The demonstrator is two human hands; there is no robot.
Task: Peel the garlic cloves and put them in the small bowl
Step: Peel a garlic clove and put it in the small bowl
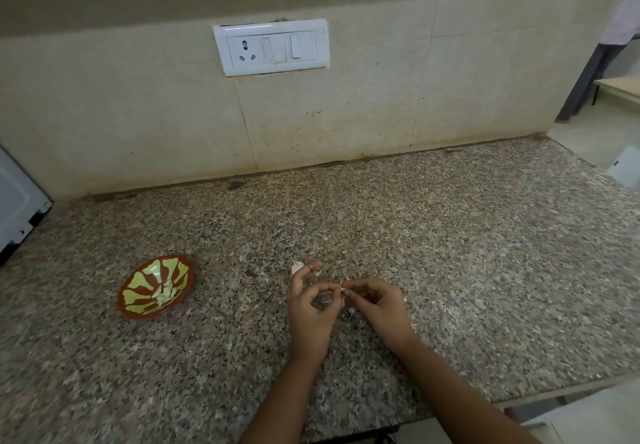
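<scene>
Forearms reach in from the near edge, and between the fingertips sits one garlic clove (342,287), held above the countertop (450,235), right of the small bowl (149,279) and well apart from it. It looks pale and tiny, with papery skin hanging off. The left hand (308,308) pinches it between thumb and forefinger; the right hand (375,308) pinches its other side. So slight a grip could let it slip among the skin scraps (349,310) below. Peeled cloves (166,293) lie inside the bowl; another garlic piece (296,268) sits farther right of it, behind the left hand.
</scene>
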